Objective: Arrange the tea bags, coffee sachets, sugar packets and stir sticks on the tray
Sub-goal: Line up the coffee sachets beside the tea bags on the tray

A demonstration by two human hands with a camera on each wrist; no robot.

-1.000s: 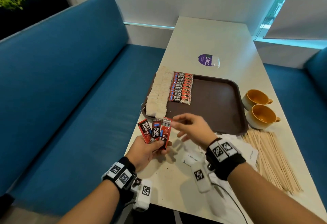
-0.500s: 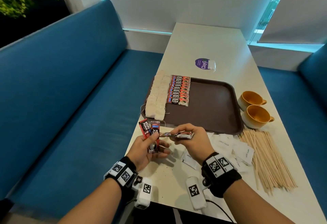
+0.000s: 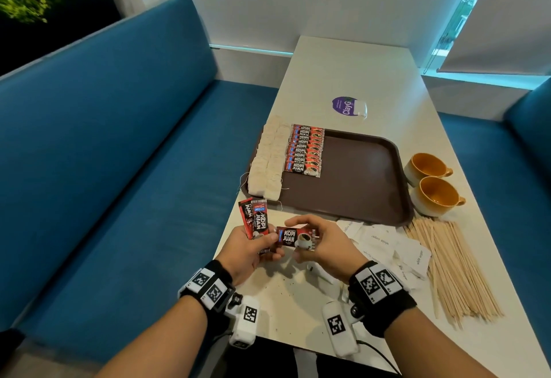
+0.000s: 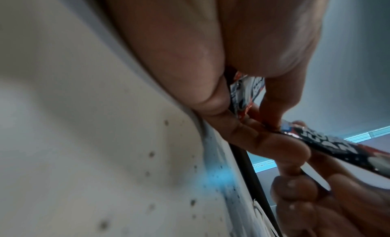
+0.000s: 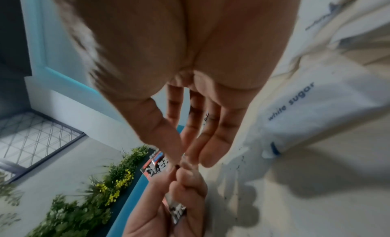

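Coffee sachets are the step in hand. A second ago the left hand [image 3: 249, 251] fanned three of them; now it holds two sachets [image 3: 255, 218] upright in a narrow grip between thumb and fingers, and the third sachet [image 3: 296, 237] has passed to the right hand [image 3: 320, 245], which pinches it flat and face up, thumb beneath and fingers on its far edge. Both hands hover over the near edge of the desk [image 3: 351, 67], just short of the tray [image 3: 357, 178].

On that tray a double row of tea bags [image 3: 268, 160] lies along the left side, and next to it a neat overlapping column of coffee sachets [image 3: 305, 149]. The column ends well short of the near rim, so the separated sachet most likely goes at its near end, label up like the rest. Turning it flat looks like preparation for exactly that.

Sugar packets [image 3: 384, 243] lie in a loose heap on the desk just right of the right hand, and the stir sticks [image 3: 450, 270] spread out beyond them; neither is on the tray yet. Two cups [image 3: 432, 186] stand beside the tray's right rim. By my reckoning the task is near half done: tea finished, coffee three sachets from finished.
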